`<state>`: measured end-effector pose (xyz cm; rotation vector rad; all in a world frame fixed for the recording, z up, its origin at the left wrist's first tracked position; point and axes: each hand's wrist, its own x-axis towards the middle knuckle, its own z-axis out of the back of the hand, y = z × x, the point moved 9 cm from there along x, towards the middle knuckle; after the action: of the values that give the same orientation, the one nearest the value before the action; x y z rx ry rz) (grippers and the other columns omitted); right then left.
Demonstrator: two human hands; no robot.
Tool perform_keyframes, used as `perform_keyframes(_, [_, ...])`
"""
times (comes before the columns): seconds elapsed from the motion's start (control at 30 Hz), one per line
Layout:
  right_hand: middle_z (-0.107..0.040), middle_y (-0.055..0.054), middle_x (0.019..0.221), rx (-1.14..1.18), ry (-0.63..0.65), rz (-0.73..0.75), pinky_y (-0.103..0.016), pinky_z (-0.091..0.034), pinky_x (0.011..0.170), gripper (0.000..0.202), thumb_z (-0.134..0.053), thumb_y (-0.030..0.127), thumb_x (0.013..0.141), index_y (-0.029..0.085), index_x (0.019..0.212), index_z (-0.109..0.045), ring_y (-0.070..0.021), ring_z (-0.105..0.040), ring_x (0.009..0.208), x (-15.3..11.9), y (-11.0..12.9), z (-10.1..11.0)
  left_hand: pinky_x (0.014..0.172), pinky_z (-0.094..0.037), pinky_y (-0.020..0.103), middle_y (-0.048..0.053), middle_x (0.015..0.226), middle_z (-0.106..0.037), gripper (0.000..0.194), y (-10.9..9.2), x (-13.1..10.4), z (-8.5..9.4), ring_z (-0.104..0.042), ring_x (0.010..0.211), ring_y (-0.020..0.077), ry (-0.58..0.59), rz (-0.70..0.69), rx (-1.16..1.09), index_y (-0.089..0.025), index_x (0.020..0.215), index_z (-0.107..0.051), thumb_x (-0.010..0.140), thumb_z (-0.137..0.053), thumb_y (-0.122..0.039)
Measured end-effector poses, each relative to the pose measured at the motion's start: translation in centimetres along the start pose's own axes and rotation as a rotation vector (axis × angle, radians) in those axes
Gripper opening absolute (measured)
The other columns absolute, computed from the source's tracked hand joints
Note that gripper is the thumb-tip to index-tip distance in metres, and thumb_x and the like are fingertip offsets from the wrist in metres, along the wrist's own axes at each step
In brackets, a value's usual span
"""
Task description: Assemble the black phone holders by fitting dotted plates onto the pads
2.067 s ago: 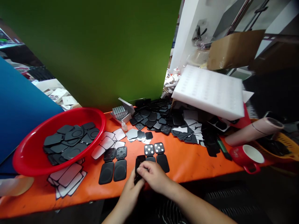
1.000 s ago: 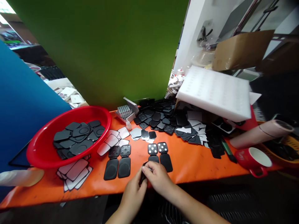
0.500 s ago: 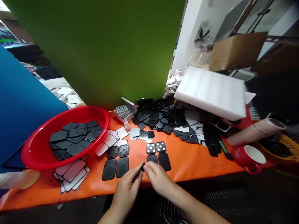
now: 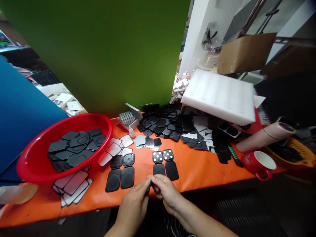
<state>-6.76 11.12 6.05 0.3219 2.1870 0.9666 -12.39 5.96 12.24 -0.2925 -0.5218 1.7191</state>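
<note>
My left hand (image 4: 134, 200) is closed around a small black flat piece (image 4: 149, 187), with only a sliver of its dark edge showing. Fingers of my right hand (image 4: 166, 191) pinch at the same piece, and both hands meet at the table's front edge. Just beyond them lie two hinged black folding pads (image 4: 171, 170), opened out, with white dots on their small upper panels. To the left rest two more black folding pads (image 4: 127, 177), whose small panels have dark round recesses. Most of the held piece is hidden by my fingers.
A red basin (image 4: 27, 164) of black pads stands left, with pinkish-white sheets (image 4: 74, 182) beside it. Behind are a box of small cylinders (image 4: 127, 118), a small bottle (image 4: 132, 132) and piled black parts (image 4: 161, 123). A red mug (image 4: 248, 161) and pink flask (image 4: 266, 136) stand right.
My right hand's fingers have closed further over the black piece, and both hands sit slightly lower and closer together. The view has shifted a little; the pads on the table stay put.
</note>
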Motion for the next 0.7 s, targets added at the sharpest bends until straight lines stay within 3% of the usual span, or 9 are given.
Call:
perform_keyframes(0.17, [-0.030, 0.007, 0.050, 0.150, 0.022, -0.003, -0.017, -0.011, 0.039, 0.029, -0.053, 0.044, 0.075, 0.016, 0.069, -0.047, -0.0042, -0.020, 0.043, 0.6, 0.0, 0.5, 0.081, -0.047, 0.028, 0.004, 0.109, -0.062, 0.038, 1.0, 1.3, -0.2, -0.059, 0.096, 0.0175, 0.001, 0.127, -0.224, -0.025, 0.116, -0.049, 0.081, -0.039, -0.018])
perform_keyframes(0.3, [-0.030, 0.008, 0.048, 0.169, 0.154, -0.102, -0.018, -0.012, 0.039, 0.038, -0.039, 0.053, 0.079, 0.016, 0.076, -0.050, -0.0039, -0.017, 0.040, 0.6, 0.2, -0.1, 0.074, -0.049, 0.031, 0.006, 0.093, -0.068, 0.030, 4.7, 2.5, 0.0, -0.062, 0.087, 0.0217, -0.087, 0.447, -0.587, -0.019, 0.103, -0.056, 0.078, -0.047, -0.034])
perform_keyframes(0.4, [-0.036, 0.006, 0.053, 0.019, 0.154, -0.052, -0.018, -0.014, 0.040, 0.032, -0.043, 0.045, 0.080, 0.015, 0.077, -0.052, -0.0034, -0.021, 0.041, 0.5, 1.4, 0.1, 0.069, -0.051, 0.032, 0.007, 0.087, -0.068, 0.041, 6.5, 2.7, -0.3, -0.063, 0.081, 0.0230, -0.139, 0.603, -0.867, -0.013, 0.104, -0.054, 0.073, -0.054, -0.039])
perform_keyframes(0.47, [-0.040, 0.005, 0.056, -0.127, 0.137, 0.001, -0.018, -0.017, 0.041, 0.027, -0.046, 0.040, 0.079, 0.014, 0.078, -0.053, -0.0041, -0.027, 0.043, 0.5, 2.2, 0.1, 0.071, -0.051, 0.032, 0.007, 0.088, -0.068, 0.043, 6.4, 2.8, -0.3, -0.063, 0.082, 0.0226, -0.148, 0.605, -0.930, -0.012, 0.105, -0.054, 0.071, -0.056, -0.039])
perform_keyframes(0.57, [-0.040, 0.004, 0.052, -0.293, 0.100, 0.081, -0.020, -0.022, 0.044, 0.032, -0.046, 0.044, 0.079, 0.013, 0.074, -0.053, -0.0059, -0.032, 0.046, 0.6, 3.1, 0.0, 0.076, -0.050, 0.031, 0.007, 0.091, -0.068, 0.037, 5.1, 2.6, -0.1, -0.063, 0.085, 0.0218, -0.123, 0.538, -0.850, -0.015, 0.104, -0.056, 0.074, -0.054, -0.037])
perform_keyframes(0.7, [-0.035, 0.006, 0.050, -0.180, 0.096, 0.010, -0.019, -0.018, 0.042, 0.034, -0.047, 0.047, 0.078, 0.014, 0.070, -0.049, -0.0049, -0.027, 0.043, 0.7, 2.3, 0.1, 0.082, -0.048, 0.030, 0.004, 0.104, -0.065, 0.028, 2.4, 2.2, 1.0, -0.059, 0.095, 0.0199, -0.113, 0.298, -0.575, -0.023, 0.104, -0.058, 0.079, -0.049, -0.029])
